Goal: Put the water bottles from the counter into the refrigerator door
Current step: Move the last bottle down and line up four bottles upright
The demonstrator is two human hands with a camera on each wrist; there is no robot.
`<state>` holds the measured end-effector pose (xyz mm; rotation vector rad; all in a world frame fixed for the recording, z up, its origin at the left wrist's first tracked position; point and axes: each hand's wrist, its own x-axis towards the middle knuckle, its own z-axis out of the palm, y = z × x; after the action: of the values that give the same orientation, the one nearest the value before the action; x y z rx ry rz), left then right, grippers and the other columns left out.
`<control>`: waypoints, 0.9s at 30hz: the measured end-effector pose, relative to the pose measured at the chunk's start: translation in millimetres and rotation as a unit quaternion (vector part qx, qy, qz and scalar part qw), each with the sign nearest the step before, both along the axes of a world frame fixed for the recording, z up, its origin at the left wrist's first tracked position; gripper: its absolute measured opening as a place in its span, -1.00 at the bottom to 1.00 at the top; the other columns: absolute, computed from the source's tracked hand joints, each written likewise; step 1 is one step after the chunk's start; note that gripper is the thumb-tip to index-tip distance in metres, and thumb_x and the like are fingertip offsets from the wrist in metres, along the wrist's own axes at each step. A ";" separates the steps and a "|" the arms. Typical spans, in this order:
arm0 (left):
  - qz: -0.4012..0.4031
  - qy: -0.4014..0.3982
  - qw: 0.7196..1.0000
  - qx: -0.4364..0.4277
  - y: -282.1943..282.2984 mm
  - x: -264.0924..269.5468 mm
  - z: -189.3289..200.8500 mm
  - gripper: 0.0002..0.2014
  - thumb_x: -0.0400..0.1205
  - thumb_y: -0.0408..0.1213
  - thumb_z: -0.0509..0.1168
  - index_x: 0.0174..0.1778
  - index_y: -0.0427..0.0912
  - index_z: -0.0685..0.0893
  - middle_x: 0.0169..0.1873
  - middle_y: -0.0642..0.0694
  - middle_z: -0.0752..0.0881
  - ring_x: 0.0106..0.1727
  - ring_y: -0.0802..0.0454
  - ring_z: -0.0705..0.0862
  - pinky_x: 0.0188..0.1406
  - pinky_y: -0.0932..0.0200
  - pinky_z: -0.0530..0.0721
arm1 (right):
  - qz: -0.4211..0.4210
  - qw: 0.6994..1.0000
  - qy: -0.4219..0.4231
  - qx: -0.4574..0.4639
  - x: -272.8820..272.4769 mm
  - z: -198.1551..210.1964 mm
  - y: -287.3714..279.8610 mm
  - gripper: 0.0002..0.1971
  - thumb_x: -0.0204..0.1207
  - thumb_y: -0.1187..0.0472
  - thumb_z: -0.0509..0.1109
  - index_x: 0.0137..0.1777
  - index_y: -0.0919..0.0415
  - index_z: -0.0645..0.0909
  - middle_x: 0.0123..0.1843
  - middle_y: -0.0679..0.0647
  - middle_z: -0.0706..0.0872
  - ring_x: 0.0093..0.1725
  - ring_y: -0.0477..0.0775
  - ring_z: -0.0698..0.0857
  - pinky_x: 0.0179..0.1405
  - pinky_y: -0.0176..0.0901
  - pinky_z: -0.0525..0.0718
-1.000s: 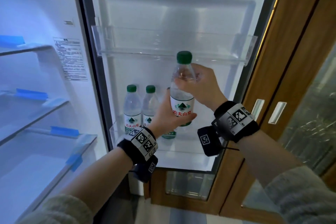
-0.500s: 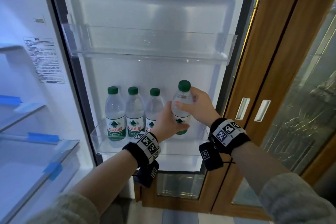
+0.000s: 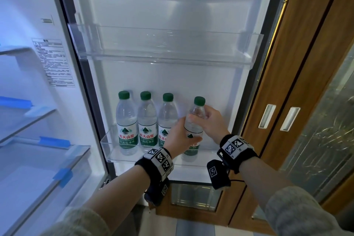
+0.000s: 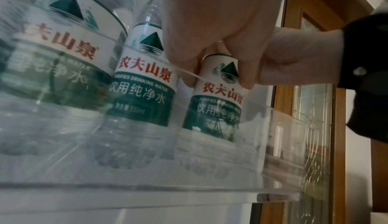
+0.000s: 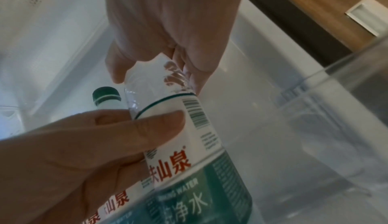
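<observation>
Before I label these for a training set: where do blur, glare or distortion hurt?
Head view: sharp, though the wide lens bows the fridge door edges. Left wrist view: dim, and the near bottles are soft behind the clear bin wall, which carries reflections. Right wrist view: slightly soft, label print on the held bottle smeared, the bin hazy.

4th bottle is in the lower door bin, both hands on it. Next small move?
Probably let go with both hands and withdraw. The fourth bottle stands upright in the lower door bin, rightmost beside three others, its base apparently down. The left hand grips its label, the right hand its shoulder.
</observation>
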<state>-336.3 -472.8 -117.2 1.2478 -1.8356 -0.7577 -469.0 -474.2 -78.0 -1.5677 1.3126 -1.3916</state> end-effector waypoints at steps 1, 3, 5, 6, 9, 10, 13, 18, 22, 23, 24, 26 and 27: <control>0.001 -0.003 1.000 -0.001 0.8 1.5 0.2 -0.36 0.38 -0.14 0.58 0.35 -0.07 0.48 0.15 0.04 0.67 0.15 0.09 0.65 0.20 0.12 0.64 | 0.001 1.000 0.005 -0.003 0.0 -0.5 -1.9 -0.77 0.40 0.17 0.59 0.02 0.18 0.70 -0.04 0.16 0.81 -0.07 0.09 0.75 -0.09 -0.16 0.68; 0.002 -0.017 1.000 -0.001 0.2 5.0 0.1 -0.39 0.41 -0.11 0.55 0.34 -0.09 0.50 0.15 0.03 0.69 0.14 0.08 0.67 0.18 0.10 0.66 | 0.008 1.000 0.012 -0.002 0.5 -1.3 -5.7 -0.77 0.40 0.18 0.59 0.02 0.20 0.70 -0.04 0.18 0.81 -0.08 0.09 0.76 -0.09 -0.15 0.72; -0.006 -0.051 0.999 0.007 -2.1 9.9 -1.2 -0.47 0.44 -0.04 0.51 0.29 -0.07 0.54 0.10 0.02 0.73 0.10 0.06 0.71 0.13 0.05 0.72 | 0.021 1.000 0.006 0.001 2.4 -0.7 -7.7 -0.77 0.41 0.21 0.59 0.02 0.23 0.70 -0.07 0.12 0.81 -0.14 0.00 0.75 -0.12 -0.20 0.72; -0.011 -0.076 0.997 0.014 -3.3 13.1 -1.6 -0.55 0.47 -0.03 0.48 0.23 -0.07 0.58 0.05 0.02 0.75 0.06 0.06 0.73 0.08 0.05 0.74 | 0.029 1.000 0.004 0.001 3.7 -0.3 -8.1 -0.78 0.42 0.23 0.58 0.01 0.25 0.69 -0.09 0.08 0.80 -0.17 -0.05 0.75 -0.13 -0.24 0.72; -0.005 -0.167 0.985 0.043 -1.8 25.6 -1.6 -0.71 0.53 0.00 0.41 -0.12 -0.18 0.71 -0.27 -0.06 0.77 -0.28 0.08 0.70 -0.26 0.16 0.68 | 0.042 0.999 0.005 0.002 7.0 1.2 -8.8 -0.82 0.46 0.27 0.54 0.02 0.25 0.66 -0.11 0.02 0.75 -0.22 -0.17 0.72 -0.17 -0.35 0.69; 0.007 -0.187 0.981 0.047 -2.0 29.1 -3.4 -0.64 0.54 0.03 0.40 -0.19 -0.26 0.76 -0.34 -0.13 0.77 -0.38 0.05 0.66 -0.31 0.12 0.65 | 0.046 0.999 0.002 0.004 7.2 0.9 -9.2 -0.83 0.47 0.28 0.53 0.02 0.20 0.65 -0.09 0.01 0.75 -0.22 -0.20 0.72 -0.19 -0.39 0.67; 0.018 -0.192 0.980 0.057 -1.6 33.7 -7.5 -0.57 0.54 0.08 0.38 -0.26 -0.29 0.81 -0.44 -0.20 0.76 -0.49 -0.01 0.62 -0.35 0.12 0.69 | 0.051 0.998 0.025 0.001 4.9 -0.5 -8.5 -0.81 0.49 0.17 0.52 0.03 -0.05 0.62 0.02 -0.04 0.76 -0.05 -0.13 0.75 -0.09 -0.30 0.66; 0.021 -0.181 0.981 0.071 -1.9 35.0 -10.3 -0.51 0.55 0.07 0.38 -0.45 -0.32 0.72 -0.68 -0.06 0.49 -0.61 0.05 0.44 -0.47 0.22 0.50 | 0.062 0.997 0.047 -0.004 4.2 -1.3 0.5 -0.74 0.45 0.23 0.55 0.08 0.03 0.60 0.03 -0.03 0.72 -0.07 -0.18 0.70 -0.15 -0.34 0.65; 0.004 -0.194 0.978 0.075 -3.6 37.6 -9.6 -0.50 0.54 0.14 0.36 -0.30 -0.31 0.80 -0.40 -0.25 0.78 -0.48 0.01 0.61 -0.28 0.03 0.76 | 0.073 0.982 0.147 0.089 -4.4 -24.7 3.7 -0.44 0.25 0.00 0.67 0.24 -0.16 0.56 0.10 -0.19 0.77 0.10 -0.18 0.72 0.16 -0.07 0.69; 0.002 -0.196 0.978 0.074 -4.1 38.3 -9.7 -0.51 0.53 0.15 0.36 -0.29 -0.30 0.80 -0.35 -0.25 0.80 -0.47 0.01 0.63 -0.24 0.00 0.78 | 0.075 0.977 0.164 0.116 -6.9 -29.8 5.0 -0.45 0.23 -0.05 0.68 0.23 -0.14 0.60 0.08 -0.17 0.79 0.07 -0.15 0.74 0.20 0.00 0.70; 0.002 -0.198 0.978 0.072 -4.2 38.9 -9.6 -0.51 0.52 0.16 0.37 -0.29 -0.28 0.81 -0.34 -0.24 0.81 -0.47 0.01 0.63 -0.24 -0.02 0.78 | 0.073 0.971 0.176 0.143 -8.9 -34.2 5.2 -0.45 0.22 -0.09 0.68 0.22 -0.11 0.62 0.08 -0.14 0.80 0.06 -0.11 0.76 0.20 0.03 0.71; 0.008 -0.202 0.977 0.067 -3.7 39.8 -8.9 -0.50 0.51 0.18 0.37 -0.32 -0.27 0.81 -0.35 -0.23 0.81 -0.49 0.02 0.62 -0.26 -0.02 0.78 | 0.062 0.965 0.195 0.166 -10.5 -38.0 6.8 -0.49 0.24 -0.13 0.66 0.17 -0.08 0.64 0.08 -0.07 0.81 0.04 -0.06 0.76 0.17 0.05 0.72; 0.010 -0.202 0.977 0.067 -3.3 40.3 -8.5 -0.49 0.51 0.19 0.36 -0.32 -0.28 0.81 -0.35 -0.23 0.81 -0.49 0.02 0.61 -0.26 -0.01 0.78 | 0.057 0.963 0.204 0.165 -10.4 -38.6 7.6 -0.51 0.25 -0.14 0.65 0.16 -0.06 0.64 0.07 -0.05 0.81 0.03 -0.04 0.76 0.14 0.06 0.73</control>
<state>-296.0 -476.1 -125.7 1.5975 -2.1167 -0.6602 -479.4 -466.5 -116.7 -1.7144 1.5681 -0.7491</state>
